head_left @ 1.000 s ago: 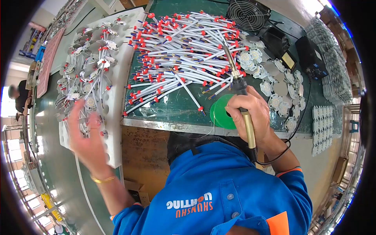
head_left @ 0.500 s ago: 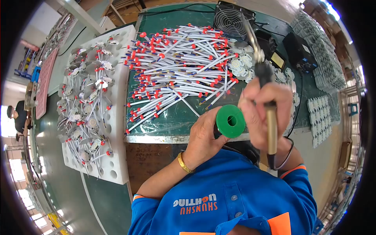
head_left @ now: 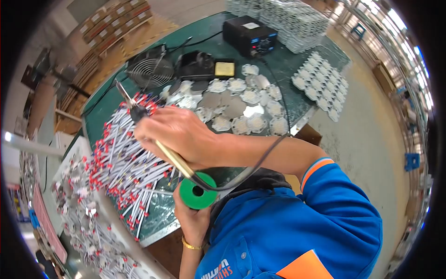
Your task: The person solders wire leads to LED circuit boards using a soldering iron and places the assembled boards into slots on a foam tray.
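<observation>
My right hand [head_left: 179, 137] is wrapped round a soldering iron [head_left: 174, 158], whose metal tip points up and left above the heap of white cables. A green solder spool [head_left: 198, 191] is gripped by my left hand [head_left: 188, 215] at the table's front edge, just below the right hand. Under and left of the iron lie many white cables [head_left: 132, 156] with red rings. Round white circuit boards [head_left: 250, 96] and bare grey discs lie beyond my right forearm.
A fan [head_left: 150, 73], a tip cleaner with yellow sponge [head_left: 225, 69] and a black soldering station [head_left: 249, 36] line the back. Board panels [head_left: 321, 83] lie at the right. A white foam tray [head_left: 104, 204] with wired boards stands left. The iron's cord crosses my right forearm.
The view has turned right. My left hand moved from the foam tray to the spool and took hold of it. My right hand, still holding the iron, now reaches across towards the cables.
</observation>
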`<state>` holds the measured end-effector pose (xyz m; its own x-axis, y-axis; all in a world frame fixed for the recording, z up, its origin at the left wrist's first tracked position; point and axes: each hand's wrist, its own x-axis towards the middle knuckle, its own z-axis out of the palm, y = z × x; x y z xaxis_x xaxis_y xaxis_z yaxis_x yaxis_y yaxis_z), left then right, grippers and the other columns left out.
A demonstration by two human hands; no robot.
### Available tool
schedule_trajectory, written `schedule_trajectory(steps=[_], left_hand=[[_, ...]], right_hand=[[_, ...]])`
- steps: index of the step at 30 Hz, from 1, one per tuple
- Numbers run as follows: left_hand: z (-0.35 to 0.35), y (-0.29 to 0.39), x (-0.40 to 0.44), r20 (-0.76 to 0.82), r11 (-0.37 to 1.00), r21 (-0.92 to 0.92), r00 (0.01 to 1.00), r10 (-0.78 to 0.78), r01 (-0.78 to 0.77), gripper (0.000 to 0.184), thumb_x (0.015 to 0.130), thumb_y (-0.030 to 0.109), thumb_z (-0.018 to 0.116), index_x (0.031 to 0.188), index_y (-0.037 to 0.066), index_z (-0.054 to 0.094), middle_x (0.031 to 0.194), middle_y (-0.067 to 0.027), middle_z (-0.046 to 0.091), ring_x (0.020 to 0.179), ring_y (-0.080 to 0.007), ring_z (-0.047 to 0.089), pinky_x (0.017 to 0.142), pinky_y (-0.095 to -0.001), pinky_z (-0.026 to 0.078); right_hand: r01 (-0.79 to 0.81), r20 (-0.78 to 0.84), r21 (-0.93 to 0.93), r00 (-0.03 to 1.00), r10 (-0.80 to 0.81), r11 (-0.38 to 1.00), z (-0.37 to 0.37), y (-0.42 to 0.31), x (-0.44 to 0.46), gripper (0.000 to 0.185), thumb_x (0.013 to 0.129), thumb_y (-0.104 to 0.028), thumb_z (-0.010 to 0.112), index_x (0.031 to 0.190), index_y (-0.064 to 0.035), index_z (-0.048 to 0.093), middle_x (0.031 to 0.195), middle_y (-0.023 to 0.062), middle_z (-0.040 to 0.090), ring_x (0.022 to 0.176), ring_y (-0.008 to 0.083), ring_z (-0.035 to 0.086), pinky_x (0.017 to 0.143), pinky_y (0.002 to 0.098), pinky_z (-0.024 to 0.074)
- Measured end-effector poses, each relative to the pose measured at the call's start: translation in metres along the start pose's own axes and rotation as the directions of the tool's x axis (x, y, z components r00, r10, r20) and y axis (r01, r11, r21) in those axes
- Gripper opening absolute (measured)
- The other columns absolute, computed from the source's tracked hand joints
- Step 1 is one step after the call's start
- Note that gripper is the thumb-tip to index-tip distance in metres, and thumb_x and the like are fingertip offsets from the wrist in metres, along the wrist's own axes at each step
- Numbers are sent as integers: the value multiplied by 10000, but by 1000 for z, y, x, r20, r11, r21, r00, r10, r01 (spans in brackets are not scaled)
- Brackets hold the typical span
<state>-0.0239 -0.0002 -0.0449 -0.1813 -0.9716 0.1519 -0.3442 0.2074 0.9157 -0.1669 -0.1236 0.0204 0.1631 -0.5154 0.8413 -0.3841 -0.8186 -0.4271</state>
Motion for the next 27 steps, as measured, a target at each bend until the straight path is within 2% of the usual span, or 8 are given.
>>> schedule_trajectory(steps=[4, 6, 8, 10, 13, 19, 23, 27], left_hand=[[-7, 2, 3, 29, 996, 89, 999, 25, -27, 682, 647, 53, 786, 1213, -22, 413, 1030, -95, 577, 928, -166, 565, 843, -278, 445], [-15, 9, 6, 62, 992, 119, 997, 39, -46, 663, 633, 47, 762, 1211, -19, 444, 1075, -156, 590, 937, -257, 605, 834, -320, 461], [-26, 10, 8, 72, 997, 82, 997, -19, 13, 607, 656, 69, 739, 1196, -14, 474, 1122, -165, 572, 998, -276, 581, 876, -334, 439], [-41, 18, 11, 136, 911, 357, 976, 169, -208, 535, 705, 99, 698, 1187, -10, 492, 1152, -177, 554, 1066, -296, 541, 925, -355, 403], [-55, 17, 13, 154, 909, 395, 985, 81, -136, 395, 740, 45, 621, 1121, -12, 536, 1132, -171, 555, 1074, -328, 519, 935, -394, 386], [-55, 4, 14, 216, 721, 629, 956, 197, -290, 273, 679, -49, 584, 949, -12, 597, 982, -129, 589, 962, -314, 548, 860, -396, 412], [-57, -5, 18, 227, 698, 644, 950, 215, -313, 226, 645, -34, 606, 863, 25, 615, 885, -100, 581, 868, -276, 549, 781, -374, 413], [-68, -5, 17, 271, 672, 678, 951, 147, -297, 211, 643, 0, 620, 845, 57, 626, 865, -97, 580, 852, -272, 549, 778, -368, 410]], right_hand=[[189, 144, -258, 977, -156, 947, -72, -7, -44, 158, 735, -133, 616, 838, -115, 497, 603, 20, 450, 517, 212, 471, 497, 342, 394], [197, 310, -381, 948, -76, 903, -120, -11, -74, 172, 728, -149, 618, 857, -121, 507, 601, 19, 446, 515, 207, 461, 479, 330, 386], [89, 275, -438, 961, 39, 894, -156, -12, -102, 215, 718, -156, 648, 879, -105, 516, 600, 36, 444, 506, 216, 456, 471, 336, 384], [-5, 211, -613, 963, 170, 790, -179, -19, -122, 264, 706, -163, 682, 896, -83, 519, 597, 52, 445, 518, 233, 462, 484, 346, 387], [-94, 236, -743, 890, 391, 662, -197, -27, -141, 314, 685, -168, 715, 902, -63, 515, 624, 70, 467, 576, 255, 492, 527, 363, 398], [-239, 163, -839, 747, 645, 489, -182, -28, -134, 420, 654, -200, 747, 948, -45, 491, 750, 125, 535, 723, 319, 514, 625, 403, 395], [-318, 148, -738, 785, 602, 596, -178, -27, -129, 414, 662, -191, 743, 958, -56, 487, 784, 129, 518, 746, 316, 512, 647, 407, 392], [-484, 97, -657, 706, 701, 578, -170, -31, -125, 444, 675, -140, 717, 1030, -100, 454, 918, 124, 527, 820, 311, 516, 697, 412, 398]])
